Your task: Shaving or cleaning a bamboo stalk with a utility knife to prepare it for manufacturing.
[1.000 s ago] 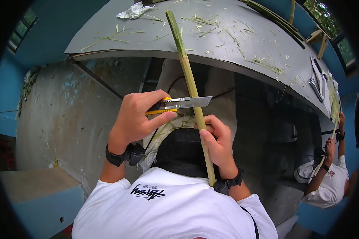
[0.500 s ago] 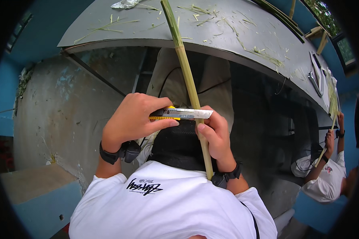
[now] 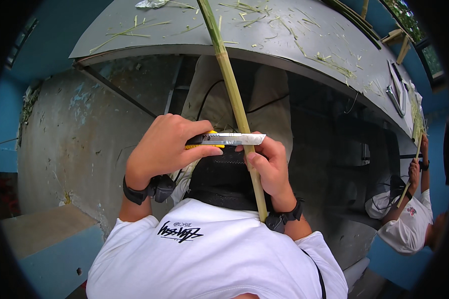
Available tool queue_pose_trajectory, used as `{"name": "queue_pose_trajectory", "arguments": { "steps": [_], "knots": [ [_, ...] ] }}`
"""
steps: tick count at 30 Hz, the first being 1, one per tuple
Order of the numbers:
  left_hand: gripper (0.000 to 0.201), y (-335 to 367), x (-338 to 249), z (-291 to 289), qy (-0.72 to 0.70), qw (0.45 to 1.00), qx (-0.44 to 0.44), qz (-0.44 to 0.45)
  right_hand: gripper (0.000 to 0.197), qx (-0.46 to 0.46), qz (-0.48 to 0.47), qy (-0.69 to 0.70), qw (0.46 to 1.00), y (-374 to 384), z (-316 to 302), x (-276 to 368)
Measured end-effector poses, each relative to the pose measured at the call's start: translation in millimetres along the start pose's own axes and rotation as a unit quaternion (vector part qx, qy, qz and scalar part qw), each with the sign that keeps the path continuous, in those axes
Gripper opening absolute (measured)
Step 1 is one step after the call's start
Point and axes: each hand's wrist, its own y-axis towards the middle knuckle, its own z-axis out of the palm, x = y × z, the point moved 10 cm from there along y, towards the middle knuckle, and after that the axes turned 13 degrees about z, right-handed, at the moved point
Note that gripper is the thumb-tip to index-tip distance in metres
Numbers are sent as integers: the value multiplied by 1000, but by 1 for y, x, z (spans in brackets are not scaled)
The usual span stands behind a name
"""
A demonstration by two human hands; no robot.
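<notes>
Knife [image 3: 224, 139] blade against held stalk [image 3: 234, 94]

Pale yellow-green stalk [image 3: 234, 94], deeper green toward its top end. Yellow-handled utility knife [image 3: 223, 140] with a bare silver blade. Black wristbands on both hands — left hand [image 3: 164, 149], right hand [image 3: 267, 164]. White T-shirt [image 3: 204, 259] with a black scrawled print. Grey table [image 3: 304, 45], flecked with thin green-yellow shavings. Blue walls [image 3: 50, 45] — grey, stained concrete below. White shirt on the other person [image 3: 409, 224] too.
</notes>
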Motion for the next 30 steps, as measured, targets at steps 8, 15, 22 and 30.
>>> {"name": "queue_pose_trajectory", "arguments": {
  "steps": [8, 15, 22, 30],
  "knots": [
    [37, 4, 2, -19, 86, 992, -91, -26, 20, -10, 0, -44, 999, 1, -2, 2],
    [35, -10, 27, -58, 129, 961, -201, -137, 15, 35, -24, -81, 996, 1, 11, 3],
    [43, -16, 38, -80, 158, 941, -237, -182, 14, 46, -44, -88, 994, 5, 16, 11],
    [57, -144, 92, -185, 267, 755, -516, -304, 18, 80, -40, -51, 995, -1, 19, 15]
  ]
}}
